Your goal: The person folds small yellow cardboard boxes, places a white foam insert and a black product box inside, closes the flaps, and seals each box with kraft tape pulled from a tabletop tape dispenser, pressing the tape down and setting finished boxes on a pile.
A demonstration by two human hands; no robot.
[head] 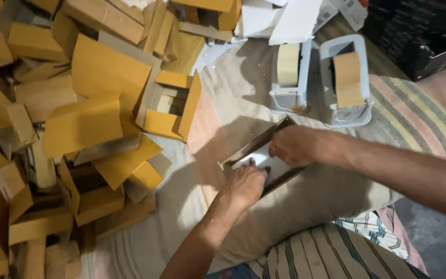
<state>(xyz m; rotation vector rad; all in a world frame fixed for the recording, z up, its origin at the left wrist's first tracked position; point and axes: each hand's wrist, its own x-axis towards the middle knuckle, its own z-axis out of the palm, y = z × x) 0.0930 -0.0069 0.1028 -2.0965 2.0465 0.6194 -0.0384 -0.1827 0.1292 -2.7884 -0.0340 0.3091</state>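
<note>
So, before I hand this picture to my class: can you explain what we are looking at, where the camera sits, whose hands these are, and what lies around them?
There is one picture, taken by a camera worn on a person's head and looking down, so both bare arms belong to the wearer. The left hand and right hand both rest on a flat, partly folded cardboard box, grey-brown outside and pale inside, lying on a cushion over a striped cloth. To the left is a big heap of yellow-brown folded boxes. Above the hands stand two grey tape dispensers, each loaded with a roll of tape. White sheets lie at the top.
</note>
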